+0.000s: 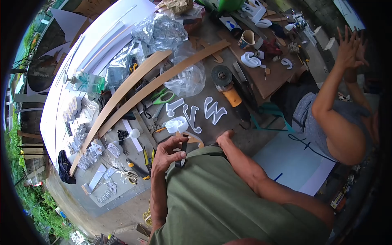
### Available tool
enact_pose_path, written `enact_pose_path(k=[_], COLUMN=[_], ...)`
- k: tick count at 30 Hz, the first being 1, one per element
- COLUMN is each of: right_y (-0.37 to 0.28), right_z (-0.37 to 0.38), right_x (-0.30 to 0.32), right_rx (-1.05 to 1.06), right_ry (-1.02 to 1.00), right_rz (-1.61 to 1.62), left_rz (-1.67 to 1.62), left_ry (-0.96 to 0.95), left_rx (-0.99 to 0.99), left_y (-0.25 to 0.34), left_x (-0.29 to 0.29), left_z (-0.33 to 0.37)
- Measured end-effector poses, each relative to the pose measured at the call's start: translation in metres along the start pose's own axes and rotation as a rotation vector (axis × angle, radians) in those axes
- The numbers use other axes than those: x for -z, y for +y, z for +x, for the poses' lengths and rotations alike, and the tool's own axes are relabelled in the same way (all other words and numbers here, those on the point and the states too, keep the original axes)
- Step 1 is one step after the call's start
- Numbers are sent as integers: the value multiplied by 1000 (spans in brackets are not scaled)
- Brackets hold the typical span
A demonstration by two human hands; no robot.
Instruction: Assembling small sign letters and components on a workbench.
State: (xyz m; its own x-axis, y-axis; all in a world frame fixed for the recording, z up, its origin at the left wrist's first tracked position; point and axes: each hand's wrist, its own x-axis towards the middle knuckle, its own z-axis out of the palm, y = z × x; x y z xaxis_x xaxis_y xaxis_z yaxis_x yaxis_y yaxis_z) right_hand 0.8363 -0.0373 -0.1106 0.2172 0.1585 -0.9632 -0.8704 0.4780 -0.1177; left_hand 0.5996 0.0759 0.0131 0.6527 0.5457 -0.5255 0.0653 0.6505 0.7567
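My left hand (pixel 169 151) is closed at the table's near edge, its thumb and fingers pinching a narrow, curved black strip (pixel 184 149) in front of my green shirt. My right hand (pixel 226 136) rests by the table edge with its fingers mostly hidden. Just beyond the left hand lie a roll of white strip (pixel 177 124) and a curved tan piece (pixel 195 138). White outlined letter shapes, among them a W-shaped one (pixel 214 111) and a y-shaped one (pixel 191 117), lie flat on the table. Farther right is an orange and black angle grinder (pixel 230 92).
Two long curved tan strips (pixel 163 79) cross the table. Green scissors (pixel 163 97), yellow-black pliers (pixel 147 161), clear plastic wrap (pixel 161 30) and a patterned cup (pixel 246 39) lie around. At the right sits another person (pixel 339 118), hands raised, beside a pale blue sheet (pixel 294 159).
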Motion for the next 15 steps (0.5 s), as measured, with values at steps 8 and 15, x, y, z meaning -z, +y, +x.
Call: enact_pose_path(k=[8,15], right_y=[2,14], right_z=[27,55], right_x=[13,15], right_rx=[76,152], right_ry=[98,193], right_rz=[-99,-159], left_rz=[-9,-37], left_ry=[56,41], left_rx=[109,164], left_y=[5,11], left_x=[2,16], left_z=[12,34])
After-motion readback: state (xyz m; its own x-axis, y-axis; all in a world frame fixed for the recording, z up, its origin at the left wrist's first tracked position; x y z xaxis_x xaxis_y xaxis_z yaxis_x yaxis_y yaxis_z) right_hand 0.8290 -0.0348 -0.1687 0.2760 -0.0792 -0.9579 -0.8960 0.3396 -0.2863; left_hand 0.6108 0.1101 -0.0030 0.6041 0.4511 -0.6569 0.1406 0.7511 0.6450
